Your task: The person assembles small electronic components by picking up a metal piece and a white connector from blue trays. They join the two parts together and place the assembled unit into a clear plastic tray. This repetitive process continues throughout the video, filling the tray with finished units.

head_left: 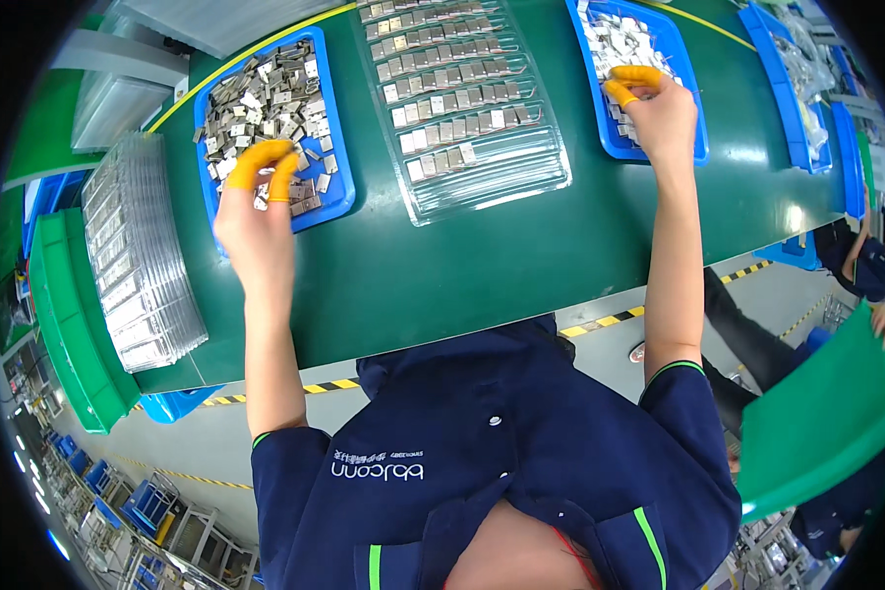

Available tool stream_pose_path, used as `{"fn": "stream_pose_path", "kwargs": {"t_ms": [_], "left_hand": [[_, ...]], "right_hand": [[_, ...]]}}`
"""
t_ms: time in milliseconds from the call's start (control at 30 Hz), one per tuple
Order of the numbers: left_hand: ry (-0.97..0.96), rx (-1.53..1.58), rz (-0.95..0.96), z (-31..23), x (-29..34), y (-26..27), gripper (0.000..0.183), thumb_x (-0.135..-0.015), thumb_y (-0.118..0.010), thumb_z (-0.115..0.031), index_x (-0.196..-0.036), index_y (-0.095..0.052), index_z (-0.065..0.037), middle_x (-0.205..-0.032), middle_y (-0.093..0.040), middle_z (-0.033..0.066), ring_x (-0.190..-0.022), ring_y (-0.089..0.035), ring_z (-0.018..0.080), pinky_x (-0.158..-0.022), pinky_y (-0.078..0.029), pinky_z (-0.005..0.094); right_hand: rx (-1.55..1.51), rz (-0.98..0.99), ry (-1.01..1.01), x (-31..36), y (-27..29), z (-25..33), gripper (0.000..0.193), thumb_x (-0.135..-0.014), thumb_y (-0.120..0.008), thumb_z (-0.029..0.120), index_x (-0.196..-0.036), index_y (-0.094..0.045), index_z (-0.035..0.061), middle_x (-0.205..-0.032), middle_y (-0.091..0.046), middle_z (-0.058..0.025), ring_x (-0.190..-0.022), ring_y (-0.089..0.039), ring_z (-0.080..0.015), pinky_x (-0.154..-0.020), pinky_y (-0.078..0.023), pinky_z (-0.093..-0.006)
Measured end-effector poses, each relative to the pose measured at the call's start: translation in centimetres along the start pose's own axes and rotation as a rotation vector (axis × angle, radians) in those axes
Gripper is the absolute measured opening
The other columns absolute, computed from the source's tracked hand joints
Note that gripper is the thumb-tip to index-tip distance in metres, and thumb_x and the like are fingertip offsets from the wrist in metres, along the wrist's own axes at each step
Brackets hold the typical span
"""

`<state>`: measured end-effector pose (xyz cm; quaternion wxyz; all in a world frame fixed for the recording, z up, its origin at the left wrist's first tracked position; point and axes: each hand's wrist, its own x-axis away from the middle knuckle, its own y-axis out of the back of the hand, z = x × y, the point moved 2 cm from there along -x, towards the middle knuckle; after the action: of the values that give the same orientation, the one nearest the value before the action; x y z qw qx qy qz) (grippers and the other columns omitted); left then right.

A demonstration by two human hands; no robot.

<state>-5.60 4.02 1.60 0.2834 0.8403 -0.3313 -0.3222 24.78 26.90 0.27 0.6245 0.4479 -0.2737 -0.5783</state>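
My left hand (254, 211) wears yellow finger cots and reaches into the left blue tray (336, 202), which is heaped with small silver metal parts (265, 93). Its thumb and forefinger meet in a pinch among the parts at the near end of the heap. My right hand (659, 113), also in yellow cots, rests with curled fingers in the right blue tray (698, 147) on another pile of metal parts (615, 39). Whether it grips one is hidden. Between the trays lies a clear plastic blister tray (492, 182) with rows of parts (447, 74) seated in its pockets.
All of it sits on a green table (442, 265). A stack of clear blister trays (138, 256) stands at the left, beside green bins (69, 324). More blue trays (806, 108) lie far right. Another person (870, 265) is at the right edge, near a green board (821, 418).
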Motion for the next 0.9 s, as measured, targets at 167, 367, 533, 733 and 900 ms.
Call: {"fn": "stream_pose_path", "kwargs": {"t_ms": [167, 367, 533, 733, 900], "left_hand": [[0.257, 0.661, 0.135, -1.0, 1.4, -0.1, 0.023, -0.081, -0.064, 0.001, -0.102, -0.060, 0.008, -0.096, -0.065, 0.0121, -0.085, -0.064, 0.0187, -0.078, -0.052, 0.0278], [0.568, 1.068, 0.348, -6.6, 4.5, -3.6, 0.029, -0.081, -0.062, 0.001, -0.109, -0.057, 0.009, -0.096, -0.064, 0.0173, -0.084, -0.066, 0.0258, -0.073, -0.054, 0.0291], [0.435, 1.086, 0.277, -7.2, 5.2, -3.7, 0.025, -0.077, -0.065, 0.006, -0.101, -0.061, 0.010, -0.093, -0.065, 0.0164, -0.082, -0.066, 0.0251, -0.076, -0.055, 0.0316], [0.433, 0.991, 0.309, -6.4, 5.3, -3.4, 0.024, -0.077, -0.065, 0.006, -0.100, -0.061, 0.011, -0.092, -0.065, 0.0166, -0.081, -0.066, 0.0241, -0.075, -0.054, 0.0311], [0.403, 0.969, 0.326, -6.5, 5.5, -3.4, 0.026, -0.078, -0.065, 0.003, -0.102, -0.060, 0.011, -0.090, -0.065, 0.0171, -0.079, -0.066, 0.0241, -0.074, -0.054, 0.0301]], "right_hand": [[-0.186, -0.514, 0.232, 3.0, 2.9, 1.7, 0.019, -0.072, -0.071, 0.006, -0.091, -0.070, 0.0092, -0.080, -0.067, -0.0050, -0.068, -0.059, -0.0157, -0.063, -0.046, -0.0269], [-1.177, 0.186, -0.096, 10.3, 1.8, 10.2, 0.020, -0.072, -0.072, -0.003, -0.091, -0.068, -0.0012, -0.087, -0.067, -0.0057, -0.078, -0.062, -0.0101, -0.074, -0.050, -0.0225], [-1.040, 0.241, 0.009, 11.6, 1.0, 11.2, 0.020, -0.073, -0.069, -0.005, -0.092, -0.066, -0.0050, -0.089, -0.067, -0.0103, -0.081, -0.064, -0.0155, -0.076, -0.052, -0.0266], [-1.084, 0.319, -0.085, 11.2, 1.5, 10.6, 0.018, -0.072, -0.069, -0.003, -0.090, -0.068, -0.0014, -0.088, -0.068, -0.0088, -0.079, -0.065, -0.0141, -0.074, -0.052, -0.0245], [-0.965, 0.310, 0.037, 11.7, 1.4, 10.6, 0.018, -0.072, -0.070, -0.004, -0.090, -0.067, -0.0044, -0.089, -0.068, -0.0100, -0.080, -0.064, -0.0150, -0.076, -0.052, -0.0255]]}}
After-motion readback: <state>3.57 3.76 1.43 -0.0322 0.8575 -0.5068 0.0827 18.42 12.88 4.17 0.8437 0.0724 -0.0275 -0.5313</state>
